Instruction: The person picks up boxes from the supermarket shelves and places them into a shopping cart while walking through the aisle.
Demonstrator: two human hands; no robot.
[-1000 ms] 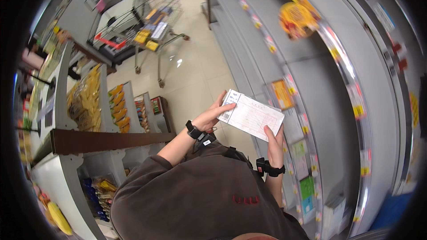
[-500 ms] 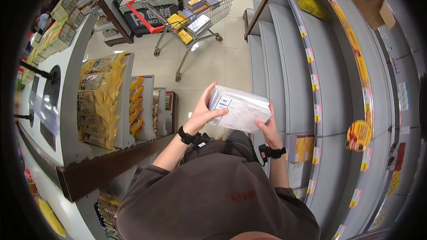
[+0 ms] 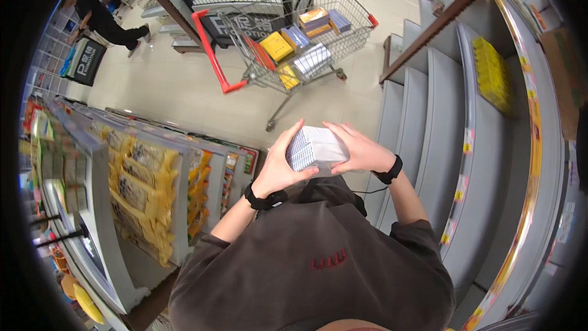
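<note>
Between my palms, in front of my chest, is a white plastic-wrapped box-shaped pack (image 3: 323, 146) with a patterned grey-blue end face. My left hand (image 3: 277, 168) grips its left side, thumb along the near edge. Against the right side presses my right hand (image 3: 365, 149), its fingers over the top. What the pack contains cannot be made out. Beyond it stands a wire shopping cart (image 3: 334, 3) with a red handle, holding several yellow, blue and white packs (image 3: 312, 59).
To my right run grey stepped shelves (image 3: 438, 110), with yellow packs (image 3: 492, 76) on an upper level. On my left, a shelf rack carries yellow bags (image 3: 144, 175). Pale floor tiles (image 3: 184, 89) lie between. A person in dark clothes (image 3: 105, 19) is at the far left.
I have turned left, so the cart and right shelves appear shifted right. The pack now shows its patterned end, and my right hand wraps further over it. A person has come into view.
</note>
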